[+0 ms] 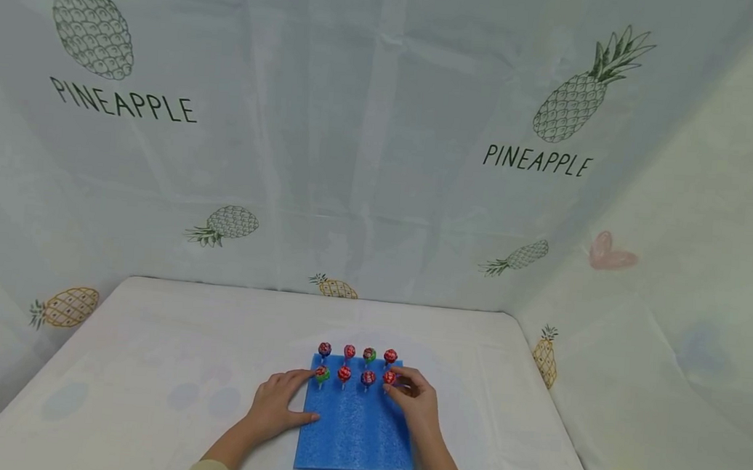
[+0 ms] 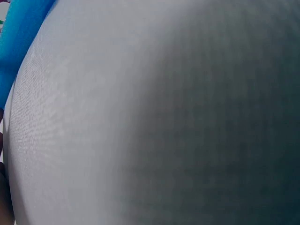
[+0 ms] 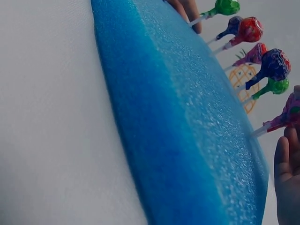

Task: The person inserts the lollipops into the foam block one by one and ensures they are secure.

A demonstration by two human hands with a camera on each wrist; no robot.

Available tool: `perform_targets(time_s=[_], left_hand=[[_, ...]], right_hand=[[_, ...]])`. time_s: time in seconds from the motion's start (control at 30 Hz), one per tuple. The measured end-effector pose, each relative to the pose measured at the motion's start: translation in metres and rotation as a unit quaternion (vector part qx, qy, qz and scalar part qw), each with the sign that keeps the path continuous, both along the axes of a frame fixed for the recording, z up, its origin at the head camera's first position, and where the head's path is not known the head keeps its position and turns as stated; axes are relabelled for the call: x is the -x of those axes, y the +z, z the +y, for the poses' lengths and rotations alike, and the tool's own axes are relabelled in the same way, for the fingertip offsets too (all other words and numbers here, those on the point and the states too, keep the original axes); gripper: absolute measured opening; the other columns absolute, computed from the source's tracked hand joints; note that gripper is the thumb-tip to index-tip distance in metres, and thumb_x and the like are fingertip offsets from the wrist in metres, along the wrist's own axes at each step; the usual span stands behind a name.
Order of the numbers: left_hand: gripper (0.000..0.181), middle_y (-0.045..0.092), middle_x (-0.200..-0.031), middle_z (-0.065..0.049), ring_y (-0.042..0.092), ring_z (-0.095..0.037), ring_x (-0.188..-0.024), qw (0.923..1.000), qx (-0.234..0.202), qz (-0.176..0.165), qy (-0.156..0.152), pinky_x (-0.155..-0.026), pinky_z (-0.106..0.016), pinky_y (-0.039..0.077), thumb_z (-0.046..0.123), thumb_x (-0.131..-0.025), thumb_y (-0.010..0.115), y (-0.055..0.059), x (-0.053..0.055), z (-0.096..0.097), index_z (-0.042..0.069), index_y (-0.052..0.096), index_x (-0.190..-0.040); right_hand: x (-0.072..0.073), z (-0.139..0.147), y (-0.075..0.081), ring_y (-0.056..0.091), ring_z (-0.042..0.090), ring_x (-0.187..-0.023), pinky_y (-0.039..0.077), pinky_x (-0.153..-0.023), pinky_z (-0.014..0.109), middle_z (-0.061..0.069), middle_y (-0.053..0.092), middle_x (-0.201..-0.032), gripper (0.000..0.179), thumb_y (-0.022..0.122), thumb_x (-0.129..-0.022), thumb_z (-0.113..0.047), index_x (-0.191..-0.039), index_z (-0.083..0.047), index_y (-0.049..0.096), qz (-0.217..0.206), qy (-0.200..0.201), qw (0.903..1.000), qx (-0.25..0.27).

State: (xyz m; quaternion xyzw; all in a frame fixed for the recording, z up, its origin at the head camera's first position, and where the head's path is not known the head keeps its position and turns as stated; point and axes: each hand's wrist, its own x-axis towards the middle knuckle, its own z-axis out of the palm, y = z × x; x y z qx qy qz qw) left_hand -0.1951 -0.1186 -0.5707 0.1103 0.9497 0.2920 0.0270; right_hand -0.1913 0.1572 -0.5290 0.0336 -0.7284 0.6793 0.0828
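A blue foam board [image 1: 356,437] lies on the table with several wrapped lollipops upright in two rows along its far part. My right hand [image 1: 420,404] pinches the red lollipop [image 1: 389,377] at the right end of the nearer row between thumb and fingers. In the right wrist view this pink-red lollipop [image 3: 283,115] has its white stick meeting the foam. My left hand [image 1: 276,405] rests at the board's left edge, thumb spread over the foam. Its fingertips are by the green and red lollipop [image 1: 321,374]; whether they touch it I cannot tell.
A pale cloth covers the table [image 1: 178,352], which extends on both sides of the board. Behind it hangs a pineapple-print curtain [image 1: 369,154]. Most of the left wrist view is blurred pale surface, with the blue board [image 2: 21,33] at the upper left.
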Motion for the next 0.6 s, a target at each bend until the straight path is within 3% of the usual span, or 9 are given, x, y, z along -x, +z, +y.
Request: perform_targets(time_s=[0.13, 0.27, 0.4, 0.6], left_hand=[[0.086, 0.048, -0.142, -0.011, 0.039, -0.038, -0.127, 1.0000, -0.004, 0.000, -0.003, -0.101, -0.063, 0.029, 0.062, -0.072, 0.076, 0.000, 0.001, -0.001, 0.017, 0.050, -0.141], [0.085, 0.048, -0.141, -0.011, 0.039, -0.038, -0.127, 0.9999, -0.013, 0.000, -0.010, -0.101, -0.062, 0.030, 0.060, -0.073, 0.076, -0.001, 0.000, -0.003, 0.016, 0.050, -0.141], [0.083, 0.048, -0.141, -0.011, 0.041, -0.038, -0.128, 0.9996, -0.022, 0.008, -0.018, -0.101, -0.062, 0.031, 0.056, -0.075, 0.077, -0.002, 0.001, -0.006, 0.014, 0.051, -0.141], [0.079, 0.047, -0.143, -0.007, 0.042, -0.034, -0.129, 0.9993, -0.014, 0.034, -0.009, -0.103, -0.057, 0.034, 0.053, -0.075, 0.079, 0.002, 0.000, -0.013, 0.018, 0.051, -0.140]], right_hand=[[0.002, 0.004, -0.001, 0.063, 0.033, -0.092, 0.053, -0.074, 0.023, 0.023, 0.063, -0.109, 0.034, 0.076, -0.079, 0.006, -0.111, 0.012, 0.064, 0.019, 0.003, 0.9997, -0.011], [0.008, 0.014, -0.009, 0.061, 0.038, -0.098, 0.052, -0.075, 0.022, 0.021, 0.063, -0.111, 0.033, 0.077, -0.080, 0.003, -0.112, 0.007, 0.066, 0.006, -0.004, 0.9992, -0.039], [0.010, 0.027, -0.008, 0.056, 0.045, -0.101, 0.052, -0.076, 0.023, 0.023, 0.061, -0.113, 0.034, 0.075, -0.081, 0.004, -0.113, 0.006, 0.066, -0.004, -0.006, 0.9977, -0.068], [0.006, 0.045, 0.001, 0.060, 0.030, -0.096, 0.053, -0.079, 0.028, 0.009, 0.065, -0.109, 0.033, 0.078, -0.079, 0.002, -0.111, -0.001, 0.069, 0.010, -0.030, 0.9904, -0.135]])
